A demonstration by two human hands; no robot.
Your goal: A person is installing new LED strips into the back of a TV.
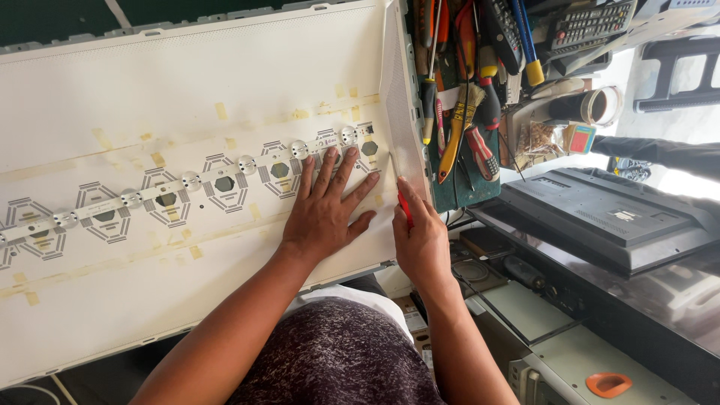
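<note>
A large white backlight panel (187, 82) of a flat screen lies across the bench. A strip of round lenses (191, 181) runs along its middle, with bits of yellow tape around it. My left hand (326, 210) lies flat on the panel, fingers spread, its fingertips by the strip's right end. My right hand (421, 240) is at the panel's right edge and grips a small red-handled tool (404, 206), whose tip touches the raised side wall (401, 112).
A green tool rack (465, 97) with screwdrivers and pliers stands just right of the panel. Beyond it lie a remote control (592, 22), a tape roll (600, 105) and a dark television set (607, 217). An orange piece (609, 384) rests on a grey box at bottom right.
</note>
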